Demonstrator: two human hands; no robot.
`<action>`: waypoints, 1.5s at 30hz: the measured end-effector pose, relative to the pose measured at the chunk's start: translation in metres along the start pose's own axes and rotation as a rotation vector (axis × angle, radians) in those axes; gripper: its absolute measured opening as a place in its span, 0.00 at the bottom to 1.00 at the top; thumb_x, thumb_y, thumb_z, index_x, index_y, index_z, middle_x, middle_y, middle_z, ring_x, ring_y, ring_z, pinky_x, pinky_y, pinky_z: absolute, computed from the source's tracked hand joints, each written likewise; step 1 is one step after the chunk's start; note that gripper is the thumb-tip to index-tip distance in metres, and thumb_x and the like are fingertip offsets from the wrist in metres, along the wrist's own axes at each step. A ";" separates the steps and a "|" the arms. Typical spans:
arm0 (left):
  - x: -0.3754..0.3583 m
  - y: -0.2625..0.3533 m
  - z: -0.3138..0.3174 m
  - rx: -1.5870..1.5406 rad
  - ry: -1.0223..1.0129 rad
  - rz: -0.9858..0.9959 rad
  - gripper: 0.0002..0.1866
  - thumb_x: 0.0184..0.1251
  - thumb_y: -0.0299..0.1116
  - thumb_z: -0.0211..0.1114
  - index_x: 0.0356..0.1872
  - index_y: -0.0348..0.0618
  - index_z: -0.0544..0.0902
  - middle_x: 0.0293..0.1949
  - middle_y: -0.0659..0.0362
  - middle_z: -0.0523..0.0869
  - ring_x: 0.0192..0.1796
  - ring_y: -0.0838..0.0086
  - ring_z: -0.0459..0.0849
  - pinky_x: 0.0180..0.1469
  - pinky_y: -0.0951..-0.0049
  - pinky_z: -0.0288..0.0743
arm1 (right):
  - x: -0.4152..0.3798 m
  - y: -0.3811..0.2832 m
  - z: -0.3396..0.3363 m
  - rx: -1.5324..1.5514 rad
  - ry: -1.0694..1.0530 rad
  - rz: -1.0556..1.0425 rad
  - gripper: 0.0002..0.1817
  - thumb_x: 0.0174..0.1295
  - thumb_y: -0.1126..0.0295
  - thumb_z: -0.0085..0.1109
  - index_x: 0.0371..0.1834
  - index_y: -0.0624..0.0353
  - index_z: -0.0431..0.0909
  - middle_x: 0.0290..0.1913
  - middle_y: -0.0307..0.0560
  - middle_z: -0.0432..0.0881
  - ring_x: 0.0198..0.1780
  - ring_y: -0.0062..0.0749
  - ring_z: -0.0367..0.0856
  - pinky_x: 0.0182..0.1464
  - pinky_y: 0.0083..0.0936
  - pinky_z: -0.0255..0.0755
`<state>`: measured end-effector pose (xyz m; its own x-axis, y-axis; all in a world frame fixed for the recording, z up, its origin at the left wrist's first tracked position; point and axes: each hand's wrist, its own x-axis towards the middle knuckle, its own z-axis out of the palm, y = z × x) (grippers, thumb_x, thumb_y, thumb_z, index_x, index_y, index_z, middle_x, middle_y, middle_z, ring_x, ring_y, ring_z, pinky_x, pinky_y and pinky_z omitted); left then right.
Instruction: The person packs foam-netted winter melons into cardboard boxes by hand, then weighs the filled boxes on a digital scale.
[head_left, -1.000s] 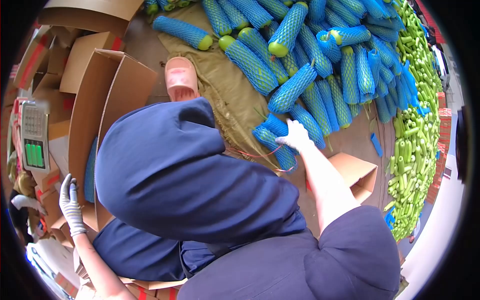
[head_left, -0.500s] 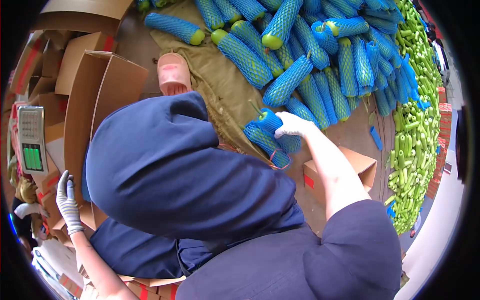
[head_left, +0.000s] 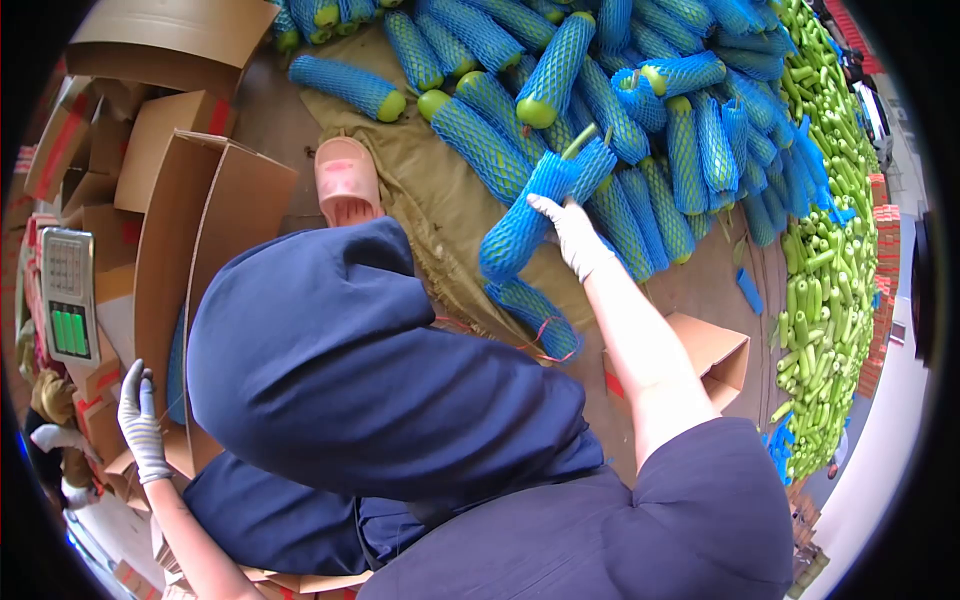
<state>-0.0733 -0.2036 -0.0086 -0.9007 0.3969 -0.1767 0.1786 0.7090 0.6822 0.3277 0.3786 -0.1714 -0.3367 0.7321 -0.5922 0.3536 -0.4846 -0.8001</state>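
My right hand (head_left: 575, 238), in a white glove, is closed around a long green gourd in a blue foam net (head_left: 530, 215), with its stem (head_left: 580, 142) pointing up and away. Below it, another blue-netted gourd (head_left: 537, 312) lies beside my knee with a thin reddish string across it. My left hand (head_left: 143, 425), in a striped grey glove, is raised beside a tall cardboard box (head_left: 240, 195). Its fingers are stretched out and I see nothing in them. Something blue-netted (head_left: 177, 370) shows partly inside that box.
A heap of netted gourds (head_left: 640, 110) spreads ahead on an olive cloth (head_left: 450, 215). Bare green gourds (head_left: 815, 330) lie piled at the right. A small open carton (head_left: 690, 350) is near my right arm. Left are a scale (head_left: 70, 300) and more cartons (head_left: 165, 150).
My right hand has lifted a netted gourd from beside my knee and moved it up and away from me. My left hand has shifted slightly downward in view.
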 end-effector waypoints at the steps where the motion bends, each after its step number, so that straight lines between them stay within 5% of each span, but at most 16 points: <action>1: -0.003 0.000 -0.001 0.036 -0.009 0.015 0.18 0.76 0.26 0.56 0.64 0.39 0.78 0.54 0.60 0.84 0.54 0.79 0.81 0.59 0.77 0.74 | 0.009 0.008 -0.008 -0.001 0.000 -0.002 0.31 0.56 0.58 0.73 0.59 0.61 0.74 0.52 0.45 0.82 0.51 0.33 0.79 0.55 0.31 0.72; 5: -0.008 -0.024 -0.011 0.000 -0.027 -0.040 0.18 0.77 0.28 0.57 0.64 0.40 0.77 0.56 0.61 0.82 0.55 0.78 0.81 0.61 0.76 0.76 | 0.062 0.040 -0.058 0.052 0.593 -0.202 0.34 0.59 0.57 0.72 0.60 0.71 0.70 0.56 0.54 0.79 0.53 0.36 0.79 0.55 0.30 0.72; 11: -0.013 -0.019 -0.006 0.124 -0.016 -0.026 0.17 0.76 0.26 0.57 0.63 0.38 0.78 0.53 0.60 0.84 0.53 0.79 0.82 0.58 0.76 0.76 | 0.123 0.047 -0.052 0.054 0.615 -0.029 0.43 0.51 0.55 0.77 0.62 0.74 0.66 0.61 0.61 0.76 0.55 0.44 0.78 0.58 0.38 0.73; 13: -0.016 -0.001 -0.002 0.096 0.023 -0.042 0.17 0.76 0.26 0.57 0.63 0.38 0.78 0.52 0.60 0.85 0.52 0.78 0.82 0.57 0.75 0.76 | 0.117 0.044 -0.042 -0.181 0.733 0.059 0.43 0.50 0.58 0.77 0.61 0.76 0.65 0.60 0.63 0.76 0.56 0.44 0.78 0.59 0.37 0.72; 16: -0.021 0.033 0.005 0.146 0.026 -0.006 0.17 0.74 0.28 0.58 0.60 0.36 0.79 0.50 0.55 0.86 0.51 0.74 0.83 0.58 0.74 0.75 | 0.083 0.023 -0.048 -0.071 0.342 -0.076 0.37 0.52 0.57 0.75 0.57 0.77 0.74 0.58 0.62 0.79 0.58 0.43 0.78 0.62 0.36 0.71; 18: -0.026 0.063 0.013 0.232 0.077 0.070 0.16 0.73 0.27 0.60 0.58 0.35 0.81 0.49 0.53 0.88 0.53 0.73 0.85 0.58 0.73 0.75 | 0.075 0.023 -0.053 -0.211 0.393 0.017 0.36 0.56 0.53 0.68 0.58 0.75 0.75 0.58 0.60 0.80 0.58 0.44 0.79 0.64 0.35 0.69; 22: -0.029 0.068 0.012 0.211 0.131 0.015 0.16 0.69 0.31 0.62 0.55 0.40 0.83 0.47 0.51 0.89 0.50 0.68 0.88 0.55 0.70 0.78 | 0.081 0.052 -0.067 0.154 0.227 -0.128 0.28 0.62 0.60 0.65 0.62 0.65 0.75 0.59 0.50 0.80 0.58 0.40 0.78 0.65 0.42 0.69; 24: -0.029 0.070 0.010 0.288 0.145 0.058 0.15 0.68 0.34 0.63 0.53 0.42 0.83 0.47 0.51 0.89 0.49 0.62 0.88 0.55 0.68 0.78 | 0.115 0.072 -0.090 0.217 0.156 0.046 0.30 0.62 0.55 0.66 0.62 0.61 0.76 0.60 0.49 0.80 0.59 0.41 0.78 0.65 0.44 0.69; 25: -0.028 0.074 0.007 0.302 0.086 0.042 0.16 0.71 0.32 0.61 0.56 0.40 0.82 0.46 0.53 0.89 0.50 0.71 0.87 0.56 0.71 0.78 | 0.132 0.083 -0.093 0.246 0.115 0.073 0.31 0.61 0.50 0.66 0.61 0.60 0.77 0.59 0.48 0.81 0.59 0.41 0.79 0.65 0.45 0.69; 29: -0.031 0.069 0.009 0.256 0.017 0.041 0.17 0.70 0.31 0.62 0.58 0.40 0.81 0.46 0.54 0.89 0.50 0.72 0.86 0.57 0.71 0.77 | 0.136 0.065 -0.070 0.067 0.239 0.142 0.30 0.63 0.52 0.65 0.60 0.64 0.77 0.59 0.50 0.81 0.56 0.41 0.80 0.64 0.42 0.71; 32: -0.038 0.072 0.005 0.198 -0.028 -0.010 0.18 0.70 0.31 0.63 0.59 0.38 0.80 0.48 0.55 0.88 0.51 0.73 0.85 0.58 0.72 0.76 | 0.135 0.062 -0.076 0.000 0.277 0.004 0.30 0.62 0.54 0.66 0.60 0.66 0.76 0.59 0.51 0.79 0.55 0.40 0.80 0.61 0.38 0.73; 35: -0.049 0.082 -0.003 0.118 -0.011 -0.057 0.19 0.71 0.31 0.63 0.60 0.38 0.79 0.47 0.54 0.88 0.51 0.74 0.85 0.58 0.72 0.76 | 0.047 -0.005 -0.029 0.055 0.252 -0.203 0.36 0.59 0.60 0.70 0.68 0.61 0.68 0.62 0.52 0.76 0.56 0.43 0.78 0.61 0.43 0.74; 39: -0.060 0.097 -0.009 0.122 -0.019 0.046 0.20 0.70 0.30 0.63 0.62 0.38 0.78 0.49 0.54 0.87 0.53 0.76 0.83 0.59 0.73 0.76 | 0.031 -0.062 -0.033 -0.022 0.240 -0.530 0.40 0.57 0.61 0.72 0.70 0.62 0.64 0.66 0.50 0.71 0.61 0.42 0.73 0.66 0.44 0.68; 41: -0.066 0.128 -0.010 0.071 -0.083 -0.002 0.23 0.71 0.33 0.64 0.64 0.39 0.76 0.53 0.51 0.85 0.56 0.71 0.83 0.61 0.70 0.74 | -0.002 -0.115 0.005 0.159 0.023 -0.564 0.35 0.60 0.58 0.66 0.68 0.62 0.67 0.63 0.50 0.73 0.61 0.41 0.73 0.66 0.44 0.66; 43: -0.070 0.146 -0.010 0.255 -0.225 0.155 0.25 0.71 0.39 0.62 0.66 0.40 0.74 0.57 0.49 0.83 0.59 0.62 0.82 0.64 0.66 0.72 | -0.006 -0.154 0.035 0.358 -0.230 -0.461 0.32 0.61 0.53 0.61 0.63 0.64 0.73 0.64 0.54 0.74 0.62 0.42 0.73 0.69 0.45 0.62; 45: -0.073 0.158 -0.009 0.256 -0.336 0.137 0.29 0.70 0.47 0.62 0.67 0.42 0.74 0.60 0.48 0.81 0.62 0.54 0.79 0.67 0.63 0.69 | -0.064 -0.201 0.133 0.284 -0.546 -0.657 0.35 0.60 0.56 0.59 0.66 0.72 0.69 0.67 0.59 0.73 0.67 0.45 0.71 0.73 0.43 0.58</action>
<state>0.0168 -0.1255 0.1185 -0.6904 0.6351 -0.3464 0.4180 0.7411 0.5254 0.1614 0.3656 0.0148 -0.7883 0.6090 0.0883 -0.2610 -0.2010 -0.9442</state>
